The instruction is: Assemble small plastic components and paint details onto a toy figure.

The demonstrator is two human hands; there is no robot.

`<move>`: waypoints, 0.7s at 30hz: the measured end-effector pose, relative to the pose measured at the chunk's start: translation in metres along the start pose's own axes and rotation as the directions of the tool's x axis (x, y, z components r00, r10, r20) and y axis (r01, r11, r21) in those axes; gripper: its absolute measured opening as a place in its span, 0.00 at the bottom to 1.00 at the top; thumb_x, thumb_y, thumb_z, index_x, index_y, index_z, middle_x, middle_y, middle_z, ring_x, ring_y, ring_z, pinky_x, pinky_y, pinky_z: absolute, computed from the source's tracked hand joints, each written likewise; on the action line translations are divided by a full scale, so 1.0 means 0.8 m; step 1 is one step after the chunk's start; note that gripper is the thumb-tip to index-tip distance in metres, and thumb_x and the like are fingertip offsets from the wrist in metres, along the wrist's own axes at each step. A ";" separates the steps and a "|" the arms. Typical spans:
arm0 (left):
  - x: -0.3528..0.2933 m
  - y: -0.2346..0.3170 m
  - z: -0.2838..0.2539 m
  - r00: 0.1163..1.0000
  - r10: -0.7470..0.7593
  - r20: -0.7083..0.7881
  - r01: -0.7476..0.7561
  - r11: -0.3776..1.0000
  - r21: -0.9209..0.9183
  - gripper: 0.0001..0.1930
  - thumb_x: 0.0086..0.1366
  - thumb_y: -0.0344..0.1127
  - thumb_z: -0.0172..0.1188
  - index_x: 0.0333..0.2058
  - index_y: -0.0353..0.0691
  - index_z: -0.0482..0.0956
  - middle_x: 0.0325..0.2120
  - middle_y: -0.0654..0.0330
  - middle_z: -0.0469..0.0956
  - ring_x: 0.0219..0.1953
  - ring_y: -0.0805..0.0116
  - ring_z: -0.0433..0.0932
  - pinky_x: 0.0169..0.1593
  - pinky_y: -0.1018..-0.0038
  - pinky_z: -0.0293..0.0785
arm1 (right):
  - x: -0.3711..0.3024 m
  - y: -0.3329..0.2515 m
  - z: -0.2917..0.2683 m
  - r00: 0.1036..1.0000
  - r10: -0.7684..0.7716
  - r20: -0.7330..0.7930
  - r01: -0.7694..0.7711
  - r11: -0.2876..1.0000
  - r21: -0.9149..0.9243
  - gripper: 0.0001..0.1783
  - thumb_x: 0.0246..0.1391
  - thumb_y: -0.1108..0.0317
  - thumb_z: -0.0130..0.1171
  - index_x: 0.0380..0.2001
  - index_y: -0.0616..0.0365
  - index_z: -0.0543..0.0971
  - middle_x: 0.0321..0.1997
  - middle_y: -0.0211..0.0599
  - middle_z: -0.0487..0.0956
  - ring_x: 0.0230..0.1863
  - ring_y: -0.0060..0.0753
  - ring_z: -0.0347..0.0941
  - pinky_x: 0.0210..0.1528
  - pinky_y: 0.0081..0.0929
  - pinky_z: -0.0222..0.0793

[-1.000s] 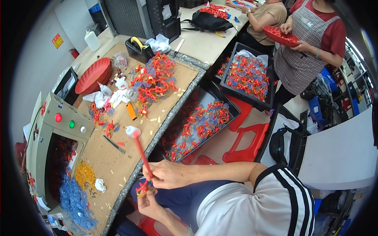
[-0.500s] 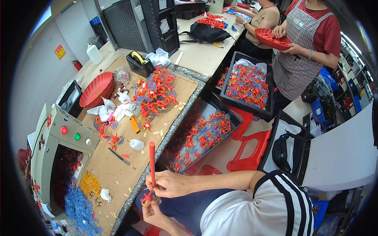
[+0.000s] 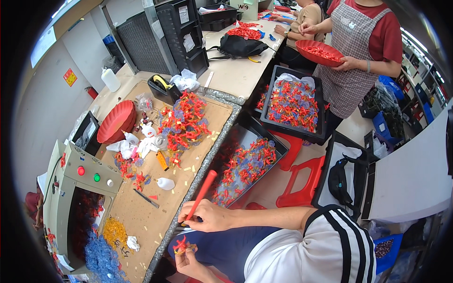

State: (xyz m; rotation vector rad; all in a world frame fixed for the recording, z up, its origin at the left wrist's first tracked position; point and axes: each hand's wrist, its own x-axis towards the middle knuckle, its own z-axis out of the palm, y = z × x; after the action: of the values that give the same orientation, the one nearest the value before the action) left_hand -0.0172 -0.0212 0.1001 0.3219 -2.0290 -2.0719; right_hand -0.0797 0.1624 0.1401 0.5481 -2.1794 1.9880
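Note:
My right hand (image 3: 210,216) is closed around a slim red rod-shaped tool (image 3: 204,189), whose upper end leans to the right; my fingers hide its lower end. Just below it, my left hand (image 3: 191,268) pinches a small red plastic piece with yellow and clear parts (image 3: 180,245). A gap separates the tool from that piece. To the left, on the worktable (image 3: 155,214), lie dark tweezers (image 3: 146,198) and a small white squeeze bottle (image 3: 165,183). A heap of similar red, yellow and purple pieces (image 3: 186,115) covers the table's far part.
A beige machine (image 3: 71,162) with coloured buttons stands at left, near blue pieces (image 3: 101,254) and yellow pieces (image 3: 114,231). Black trays of pieces (image 3: 250,165) (image 3: 292,104) sit beyond my arm, by red stools (image 3: 299,184). A person in an apron holds a red bowl (image 3: 320,53).
My right hand has lifted the red tool away from the piece and tilted it to the right. My left hand, still pinching the piece, sits slightly lower and farther right.

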 end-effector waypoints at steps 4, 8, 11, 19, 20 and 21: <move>-0.001 -0.007 -0.004 1.000 0.018 0.014 -0.017 1.000 -0.003 0.07 0.63 0.22 0.53 0.39 0.28 0.78 0.31 0.55 0.80 0.29 0.71 0.79 0.34 0.80 0.76 | -0.003 0.007 -0.001 0.998 -0.063 0.018 0.063 0.998 0.009 0.08 0.50 0.79 0.58 0.35 0.65 0.79 0.37 0.39 0.77 0.31 0.30 0.76 0.32 0.25 0.71; -0.005 -0.001 0.006 1.000 -0.008 0.007 0.008 1.000 -0.002 0.08 0.63 0.21 0.52 0.38 0.28 0.78 0.30 0.55 0.80 0.27 0.71 0.79 0.34 0.80 0.76 | -0.005 0.016 -0.004 0.994 -0.107 0.008 0.107 0.993 -0.049 0.09 0.51 0.77 0.59 0.37 0.63 0.81 0.38 0.41 0.78 0.35 0.35 0.78 0.36 0.27 0.72; -0.009 0.001 0.009 0.999 -0.014 0.032 0.014 1.000 -0.008 0.07 0.62 0.21 0.52 0.38 0.28 0.78 0.30 0.55 0.80 0.27 0.71 0.79 0.33 0.79 0.76 | -0.005 0.006 -0.009 0.995 -0.104 -0.006 0.103 0.994 -0.045 0.11 0.53 0.75 0.59 0.40 0.62 0.81 0.38 0.42 0.79 0.37 0.36 0.78 0.39 0.28 0.73; -0.020 0.018 0.024 0.963 -0.106 0.246 0.161 0.963 -0.217 0.10 0.61 0.23 0.53 0.40 0.26 0.75 0.31 0.52 0.79 0.26 0.68 0.80 0.32 0.78 0.78 | -0.010 0.008 0.002 0.976 -0.014 0.219 -0.038 0.972 0.231 0.12 0.54 0.72 0.60 0.43 0.62 0.80 0.43 0.42 0.81 0.41 0.36 0.80 0.45 0.28 0.74; -0.020 0.018 0.025 0.960 -0.123 0.251 0.191 0.944 -0.268 0.10 0.61 0.24 0.53 0.41 0.26 0.75 0.31 0.51 0.79 0.26 0.67 0.80 0.32 0.77 0.78 | -0.010 0.010 0.004 0.967 0.012 0.256 -0.080 0.963 0.256 0.12 0.54 0.71 0.60 0.43 0.62 0.80 0.43 0.42 0.82 0.41 0.33 0.80 0.45 0.27 0.74; -0.019 0.017 0.023 0.953 -0.138 0.268 0.214 0.936 -0.280 0.11 0.61 0.25 0.54 0.41 0.25 0.74 0.31 0.51 0.79 0.27 0.67 0.80 0.32 0.77 0.78 | -0.009 0.008 0.003 0.961 0.031 0.276 -0.106 0.959 0.263 0.12 0.55 0.71 0.60 0.42 0.62 0.80 0.43 0.41 0.82 0.41 0.32 0.80 0.45 0.27 0.74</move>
State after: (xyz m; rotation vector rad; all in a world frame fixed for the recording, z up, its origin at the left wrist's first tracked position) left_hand -0.0080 0.0006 0.1144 0.2079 -1.8142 -2.6117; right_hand -0.0752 0.1619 0.1312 0.8366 -2.0979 2.4019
